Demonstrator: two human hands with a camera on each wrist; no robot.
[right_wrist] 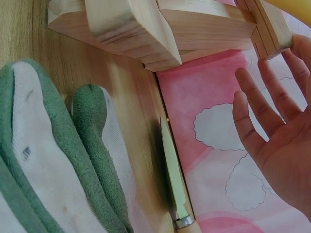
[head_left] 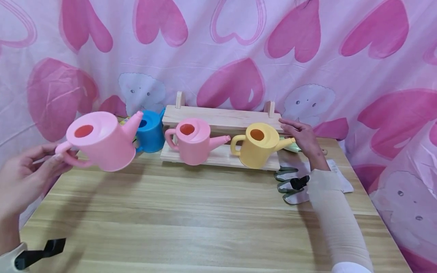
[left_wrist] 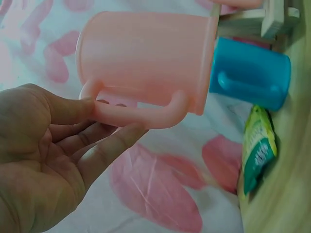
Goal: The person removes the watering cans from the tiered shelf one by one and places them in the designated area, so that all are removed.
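In the head view my left hand [head_left: 35, 176] holds a pink watering can [head_left: 107, 146] by its handle, raised above the left side of the table, its spout pointing right. Thumb and fingers pinch the handle [left_wrist: 141, 116] in the left wrist view. At the right end of a two-tier wooden rack [head_left: 222, 116], my right hand [head_left: 304, 139] touches the upper board with its fingertips, the fingers loosely extended. A second pink watering can [head_left: 195, 148] and a yellow watering can [head_left: 253, 151] stand at the lower tier, spouts to the right.
A blue watering can [head_left: 152, 136] stands left of the rack, near a green and yellow packet [left_wrist: 260, 148]. On the right lie white and green gloves [head_left: 293, 185] and a pale green hand tool [right_wrist: 172, 170] with a wooden handle. A heart-patterned curtain [head_left: 232, 49] hangs behind the table.
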